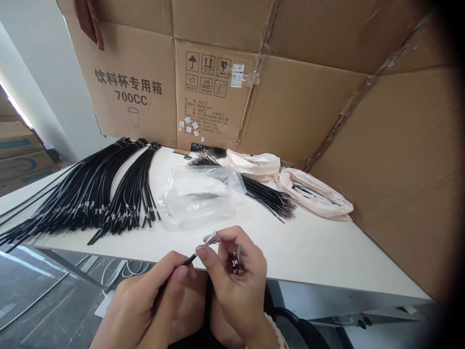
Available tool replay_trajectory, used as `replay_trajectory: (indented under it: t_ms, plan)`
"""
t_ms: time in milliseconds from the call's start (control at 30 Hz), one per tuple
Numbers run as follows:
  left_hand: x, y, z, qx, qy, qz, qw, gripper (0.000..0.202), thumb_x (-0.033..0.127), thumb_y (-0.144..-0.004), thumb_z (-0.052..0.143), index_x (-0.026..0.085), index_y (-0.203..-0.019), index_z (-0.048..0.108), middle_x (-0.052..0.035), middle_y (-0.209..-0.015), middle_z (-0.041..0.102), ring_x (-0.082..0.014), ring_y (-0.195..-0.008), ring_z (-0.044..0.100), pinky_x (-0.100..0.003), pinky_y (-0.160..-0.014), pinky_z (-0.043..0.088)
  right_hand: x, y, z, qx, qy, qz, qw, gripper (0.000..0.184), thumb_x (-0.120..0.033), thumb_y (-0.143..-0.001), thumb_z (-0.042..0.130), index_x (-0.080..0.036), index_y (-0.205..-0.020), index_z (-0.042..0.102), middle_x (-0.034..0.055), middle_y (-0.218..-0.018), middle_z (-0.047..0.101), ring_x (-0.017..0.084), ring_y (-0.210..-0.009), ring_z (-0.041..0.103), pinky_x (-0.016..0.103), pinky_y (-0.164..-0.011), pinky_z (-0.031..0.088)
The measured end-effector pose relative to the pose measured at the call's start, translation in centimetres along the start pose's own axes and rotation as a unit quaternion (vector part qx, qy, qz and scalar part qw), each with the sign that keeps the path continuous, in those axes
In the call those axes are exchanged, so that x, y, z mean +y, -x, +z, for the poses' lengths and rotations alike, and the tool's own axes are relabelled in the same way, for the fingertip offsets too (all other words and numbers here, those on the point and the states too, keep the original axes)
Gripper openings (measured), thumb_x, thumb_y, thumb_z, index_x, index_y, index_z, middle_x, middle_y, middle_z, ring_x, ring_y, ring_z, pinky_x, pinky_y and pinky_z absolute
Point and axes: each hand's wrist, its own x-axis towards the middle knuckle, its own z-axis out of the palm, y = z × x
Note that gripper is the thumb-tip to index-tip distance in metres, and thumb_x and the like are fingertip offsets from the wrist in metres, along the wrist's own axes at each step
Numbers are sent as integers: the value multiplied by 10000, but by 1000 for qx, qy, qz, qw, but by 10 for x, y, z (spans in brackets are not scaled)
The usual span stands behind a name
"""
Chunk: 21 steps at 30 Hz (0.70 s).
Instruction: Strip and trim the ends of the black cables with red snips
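Observation:
My left hand (156,295), closed, grips a thin black cable (190,260) between thumb and forefinger just above the table's front edge. Thumb and forefinger of my right hand (240,276) pinch a small silvery piece (211,238) at the cable's far end; I cannot make out whether it is foil, braid or a sleeve. Several small shiny red and silver parts (236,262) lie within the curled fingers of that same hand. Beyond both hands, a clear plastic bag (203,198) lies crumpled on the white table (308,252).
Black cables (83,189) with pale bands near their ends fan out at the left. A bundle of thinner dark wires (267,194) lies behind the bag. Pale pink wrapped loops (316,196) sit at the right. Cardboard walls (290,106) enclose the table's back and right.

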Motion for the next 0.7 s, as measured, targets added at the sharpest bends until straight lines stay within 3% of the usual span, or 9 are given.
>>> replay_trajectory:
  t_ms: [133,333,533,700]
  plan:
    - [-1,0,1,4,-13,14,1000,223,339,-1010,402,253,-848,528,106,-499,498,-40,-395,471,-73,-440,373,8,7,3,64,98,-115,986,191,-213,-853,729,-244,-938,561,-118,-567,315,30,-427,280,147,-405,266]
    - [2,-1,0,25,-31,49,998,197,316,-1004,409,257,-842,505,106,-504,480,-40,-377,458,-70,-416,363,8,9,5,125,246,-225,934,173,-249,-890,694,-194,-1027,602,-102,-561,440,38,-407,356,207,-483,379]
    - [3,-4,1,26,-25,57,998,187,286,-999,414,253,-831,489,110,-502,493,-36,-376,483,-53,-423,376,8,7,4,70,176,-202,961,193,-193,-887,674,-221,-1052,580,-116,-546,363,32,-403,316,189,-433,310]
    - [4,-5,1,54,-16,66,996,140,273,-987,429,267,-874,514,117,-520,507,-33,-371,504,-36,-433,401,6,9,1,-19,-1,-40,999,209,-173,-878,684,-279,-1013,564,-114,-564,312,39,-445,284,155,-408,252]
